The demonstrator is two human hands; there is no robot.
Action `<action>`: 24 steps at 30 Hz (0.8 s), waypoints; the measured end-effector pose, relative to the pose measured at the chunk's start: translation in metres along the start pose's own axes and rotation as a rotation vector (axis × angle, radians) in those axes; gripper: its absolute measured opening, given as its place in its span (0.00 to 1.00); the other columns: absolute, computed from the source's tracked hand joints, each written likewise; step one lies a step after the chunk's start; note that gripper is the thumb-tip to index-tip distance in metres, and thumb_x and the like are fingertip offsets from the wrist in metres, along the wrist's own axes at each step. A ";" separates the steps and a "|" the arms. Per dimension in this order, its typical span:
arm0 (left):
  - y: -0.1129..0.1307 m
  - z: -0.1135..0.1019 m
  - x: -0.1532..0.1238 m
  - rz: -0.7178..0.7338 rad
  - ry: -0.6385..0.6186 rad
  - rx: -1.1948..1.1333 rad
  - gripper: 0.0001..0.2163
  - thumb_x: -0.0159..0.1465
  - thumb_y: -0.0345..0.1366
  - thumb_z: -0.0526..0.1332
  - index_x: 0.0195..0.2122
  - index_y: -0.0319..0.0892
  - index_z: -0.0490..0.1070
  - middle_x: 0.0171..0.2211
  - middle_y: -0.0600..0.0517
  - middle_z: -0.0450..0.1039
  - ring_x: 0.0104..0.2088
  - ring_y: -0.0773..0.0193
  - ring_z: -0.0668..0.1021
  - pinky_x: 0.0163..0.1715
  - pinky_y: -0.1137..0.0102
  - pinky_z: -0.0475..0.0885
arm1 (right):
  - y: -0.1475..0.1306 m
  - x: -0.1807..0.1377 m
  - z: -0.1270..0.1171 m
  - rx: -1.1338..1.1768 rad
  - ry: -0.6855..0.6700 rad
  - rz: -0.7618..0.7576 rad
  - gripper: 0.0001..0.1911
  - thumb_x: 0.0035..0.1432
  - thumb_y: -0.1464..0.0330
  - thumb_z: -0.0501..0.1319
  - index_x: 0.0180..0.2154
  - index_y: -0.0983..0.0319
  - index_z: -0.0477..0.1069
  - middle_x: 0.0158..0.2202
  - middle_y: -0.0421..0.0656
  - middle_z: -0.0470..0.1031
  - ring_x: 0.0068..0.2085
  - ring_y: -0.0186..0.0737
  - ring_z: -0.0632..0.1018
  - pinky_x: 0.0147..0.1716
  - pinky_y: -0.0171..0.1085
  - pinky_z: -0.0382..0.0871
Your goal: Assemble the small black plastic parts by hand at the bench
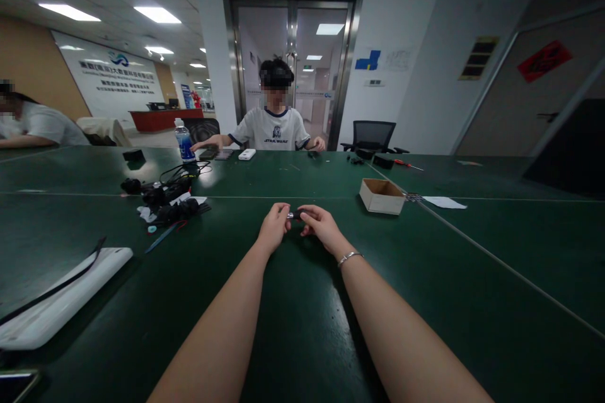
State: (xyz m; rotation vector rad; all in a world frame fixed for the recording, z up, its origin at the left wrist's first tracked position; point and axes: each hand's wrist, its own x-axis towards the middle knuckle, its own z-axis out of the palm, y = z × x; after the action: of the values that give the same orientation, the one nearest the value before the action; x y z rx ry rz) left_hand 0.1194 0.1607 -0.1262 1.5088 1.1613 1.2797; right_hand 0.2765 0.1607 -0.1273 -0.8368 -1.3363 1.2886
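Over the middle of the green table [302,183], my left hand [273,226] and my right hand [324,226] meet at a small black cylinder with a silver end [295,216]. The fingers of my left hand pinch the silver end. My right hand's fingertips close on the black part from the other side. Fingers cover much of the piece, so its exact kind cannot be made out. To the right of my hands stands an open cardboard box [382,204].
At left lie tangled black cables and devices [170,195], a blue pen-like tool [162,237] and a white case [70,296]. Across the table sits a person [276,128], near a water bottle [183,140]. A red screwdriver [406,164] and white paper [444,202] lie right.
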 end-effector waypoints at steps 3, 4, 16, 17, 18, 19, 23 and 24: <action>-0.001 0.000 0.000 0.088 0.060 0.064 0.13 0.58 0.33 0.58 0.45 0.41 0.66 0.32 0.51 0.69 0.34 0.65 0.73 0.37 0.71 0.66 | 0.000 0.000 0.000 -0.005 0.010 -0.003 0.18 0.49 0.65 0.68 0.42 0.63 0.71 0.30 0.40 0.74 0.19 0.28 0.71 0.21 0.32 0.73; -0.001 0.000 0.001 0.107 0.076 0.075 0.14 0.56 0.32 0.60 0.44 0.41 0.67 0.35 0.50 0.69 0.38 0.65 0.73 0.40 0.71 0.66 | 0.000 0.000 0.000 -0.003 0.010 -0.003 0.18 0.49 0.65 0.68 0.42 0.63 0.71 0.30 0.40 0.74 0.19 0.28 0.71 0.21 0.33 0.73; 0.006 0.000 0.000 0.002 -0.019 -0.049 0.10 0.60 0.35 0.53 0.41 0.41 0.69 0.24 0.55 0.65 0.24 0.68 0.68 0.26 0.74 0.61 | 0.000 0.000 -0.001 0.005 -0.013 -0.009 0.19 0.47 0.63 0.69 0.41 0.63 0.71 0.29 0.39 0.74 0.19 0.29 0.71 0.22 0.33 0.72; 0.006 0.000 -0.001 0.003 -0.031 -0.057 0.10 0.61 0.35 0.52 0.40 0.41 0.69 0.22 0.55 0.63 0.24 0.68 0.67 0.25 0.75 0.61 | 0.000 0.000 -0.001 0.006 -0.015 -0.008 0.19 0.47 0.63 0.69 0.41 0.63 0.71 0.28 0.39 0.73 0.19 0.29 0.71 0.22 0.33 0.72; 0.006 0.000 -0.001 0.004 -0.032 -0.065 0.11 0.61 0.36 0.51 0.39 0.40 0.69 0.21 0.55 0.63 0.23 0.68 0.67 0.24 0.75 0.61 | 0.000 0.000 -0.001 0.007 -0.015 -0.005 0.19 0.47 0.63 0.69 0.41 0.63 0.71 0.28 0.39 0.74 0.19 0.29 0.71 0.22 0.33 0.72; 0.006 0.000 -0.001 0.004 -0.026 -0.068 0.11 0.61 0.36 0.51 0.40 0.40 0.69 0.21 0.55 0.63 0.23 0.68 0.67 0.24 0.75 0.61 | 0.000 0.000 -0.001 0.009 -0.014 -0.003 0.19 0.47 0.63 0.68 0.41 0.63 0.71 0.29 0.39 0.74 0.19 0.29 0.71 0.22 0.33 0.72; 0.003 0.000 0.000 -0.010 -0.037 -0.053 0.12 0.60 0.35 0.50 0.40 0.40 0.70 0.19 0.56 0.61 0.20 0.68 0.65 0.22 0.75 0.59 | 0.000 0.000 0.000 0.006 -0.012 0.005 0.18 0.48 0.63 0.68 0.41 0.63 0.71 0.28 0.40 0.74 0.19 0.29 0.71 0.22 0.32 0.72; 0.002 -0.001 0.001 -0.007 -0.041 -0.043 0.12 0.61 0.36 0.50 0.40 0.40 0.70 0.18 0.56 0.60 0.20 0.68 0.64 0.21 0.75 0.58 | 0.000 0.000 0.000 0.005 -0.011 0.007 0.18 0.48 0.63 0.68 0.41 0.63 0.71 0.28 0.40 0.74 0.19 0.29 0.71 0.21 0.32 0.72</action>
State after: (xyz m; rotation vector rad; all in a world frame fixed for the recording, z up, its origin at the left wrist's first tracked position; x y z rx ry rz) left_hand 0.1190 0.1612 -0.1242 1.4918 1.1053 1.2551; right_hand 0.2763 0.1607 -0.1274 -0.8332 -1.3392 1.3031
